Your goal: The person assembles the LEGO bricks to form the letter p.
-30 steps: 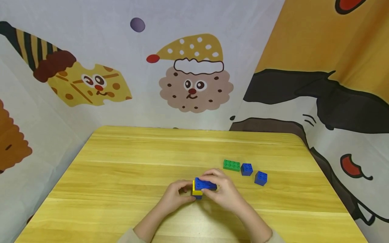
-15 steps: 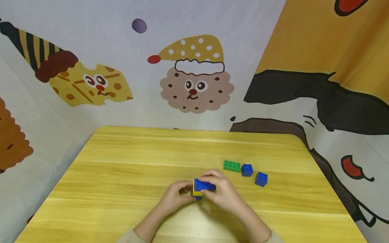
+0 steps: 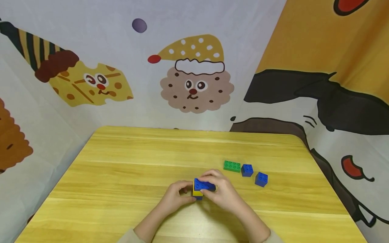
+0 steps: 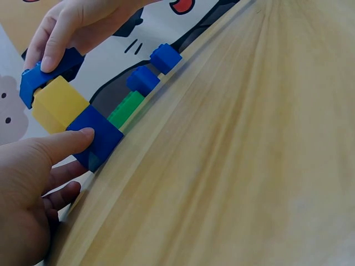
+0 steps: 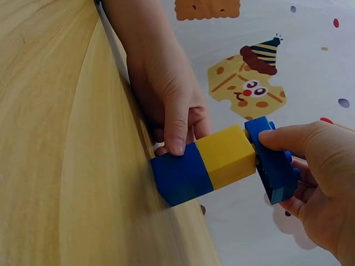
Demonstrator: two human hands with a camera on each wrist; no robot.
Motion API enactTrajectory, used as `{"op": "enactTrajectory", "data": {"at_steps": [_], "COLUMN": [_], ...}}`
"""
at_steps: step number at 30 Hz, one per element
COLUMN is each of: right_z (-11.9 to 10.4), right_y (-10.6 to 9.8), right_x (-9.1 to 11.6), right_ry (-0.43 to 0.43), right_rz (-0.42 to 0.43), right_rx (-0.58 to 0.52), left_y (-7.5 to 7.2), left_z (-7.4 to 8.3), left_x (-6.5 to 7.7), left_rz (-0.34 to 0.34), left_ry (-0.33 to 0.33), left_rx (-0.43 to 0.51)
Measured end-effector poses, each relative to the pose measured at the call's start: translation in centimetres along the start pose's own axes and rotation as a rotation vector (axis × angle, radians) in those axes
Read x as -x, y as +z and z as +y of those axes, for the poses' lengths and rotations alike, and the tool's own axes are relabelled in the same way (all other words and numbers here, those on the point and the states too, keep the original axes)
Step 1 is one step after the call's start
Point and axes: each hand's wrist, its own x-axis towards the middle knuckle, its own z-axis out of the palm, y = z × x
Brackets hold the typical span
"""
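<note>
At the near middle of the table, a yellow building brick sits on a blue square brick, making a short upright stack. My left hand holds this stack low down, its thumb pressed on the blue square brick. A longer, thinner blue brick is pinched between the thumb and fingers of my right hand. It lies over the yellow brick's top and juts out to the right. In the right wrist view it is slightly tilted, with a bit of yellow stud showing in the gap.
Beyond my right hand lie a green eight-stud brick, a blue brick close beside it, and another blue brick further right. The wooden table ends at a cartoon-printed cloth behind.
The longer blue brick in my right hand has shifted very slightly left over the yellow brick. My left hand keeps its hold, and the loose bricks stay in place.
</note>
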Motion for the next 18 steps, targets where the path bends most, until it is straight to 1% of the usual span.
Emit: {"op": "enactTrajectory", "data": {"at_steps": [3,7,12,15,18], "right_z": [0.1,0.0,0.0,0.1,0.2], "right_y": [0.0,-0.1,-0.3,-0.3,-0.3], "right_x": [-0.1,-0.2,-0.4,-0.5,-0.6], "right_ry": [-0.01,-0.011,-0.005,-0.002,-0.005], "right_rz": [-0.007,-0.032,-0.072,-0.079,-0.083], "right_rx": [0.017,0.04,0.035,0.013,-0.01], "left_y": [0.0,0.0,0.0,-0.1,-0.2], "left_z": [0.1,0.1,0.3,0.9,1.9], "left_x": [0.0,0.0,0.0,0.0,0.1], "left_rz": [0.002,-0.004,-0.01,0.003,0.006], "left_ry": [0.001,0.001,0.003,0.003,0.006], "left_rx": [-0.009,0.001,0.01,0.006,0.01]}}
